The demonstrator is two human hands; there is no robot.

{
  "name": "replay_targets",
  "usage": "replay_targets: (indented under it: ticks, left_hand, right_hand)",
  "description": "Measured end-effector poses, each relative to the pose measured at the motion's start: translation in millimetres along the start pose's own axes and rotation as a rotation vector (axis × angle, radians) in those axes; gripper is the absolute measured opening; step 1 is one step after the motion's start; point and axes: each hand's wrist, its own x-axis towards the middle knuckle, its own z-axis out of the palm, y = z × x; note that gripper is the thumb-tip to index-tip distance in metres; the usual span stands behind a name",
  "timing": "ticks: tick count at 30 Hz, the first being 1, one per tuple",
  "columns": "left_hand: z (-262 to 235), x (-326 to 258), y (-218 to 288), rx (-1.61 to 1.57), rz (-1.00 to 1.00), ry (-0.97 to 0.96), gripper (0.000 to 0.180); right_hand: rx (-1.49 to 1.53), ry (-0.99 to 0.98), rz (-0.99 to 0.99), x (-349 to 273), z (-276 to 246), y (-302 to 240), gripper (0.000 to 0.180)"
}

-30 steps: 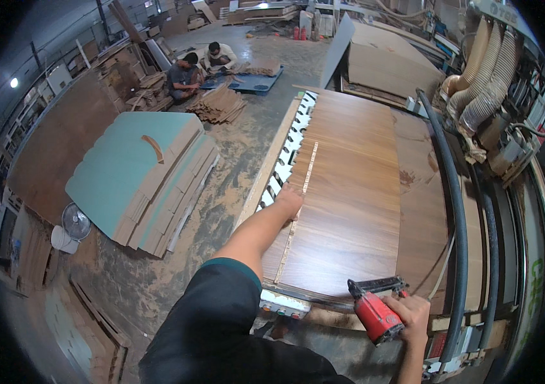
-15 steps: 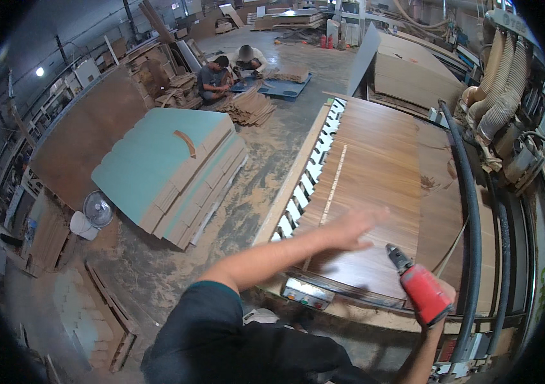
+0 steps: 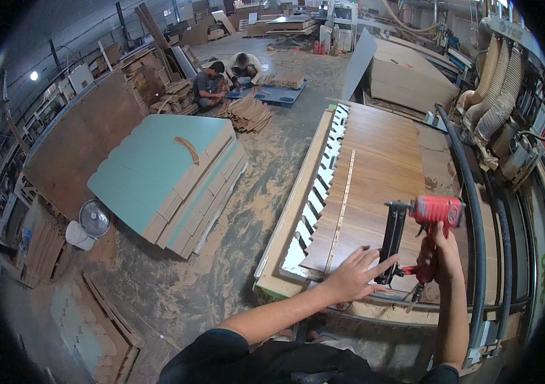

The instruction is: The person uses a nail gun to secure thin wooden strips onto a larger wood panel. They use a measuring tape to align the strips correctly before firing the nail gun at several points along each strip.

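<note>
Fingers of left hand [image 3: 352,276] spread, apparently touching wood panel [image 3: 375,173]; right hand [image 3: 437,253] grips red nailer [image 3: 427,221].

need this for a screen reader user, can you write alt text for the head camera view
A person's right hand holds a red nail gun nose-down at the near end of a brown wood panel, while the left hand presses flat beside it. On the dusty workshop floor to the left lies a stack of teal-faced boards.

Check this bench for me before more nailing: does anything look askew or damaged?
Nothing looks damaged. The brown wood-grain panel lies flat on the bench, the left hand pressing its near edge, the right hand holding the red nail gun upright there.
</note>
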Motion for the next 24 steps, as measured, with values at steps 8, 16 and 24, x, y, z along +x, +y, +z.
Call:
replay_targets:
  ticks: [8, 16, 24]
  left_hand:
    - [-50, -16, 37, 0.162, -0.159, 0.068, 0.080]
    - [-5, -37, 94, -0.100, -0.457, 0.065, 0.062]
    - [35, -40, 95, -0.297, -0.584, 0.257, 0.054]
  right_hand:
    - [0.507, -0.245, 0.394, 38, -4, 58, 0.075]
    - [0.683, -0.342, 0.629, 32, -33, 131, 0.069]
    - [0.765, -0.142, 0.561, 23, -35, 139, 0.055]
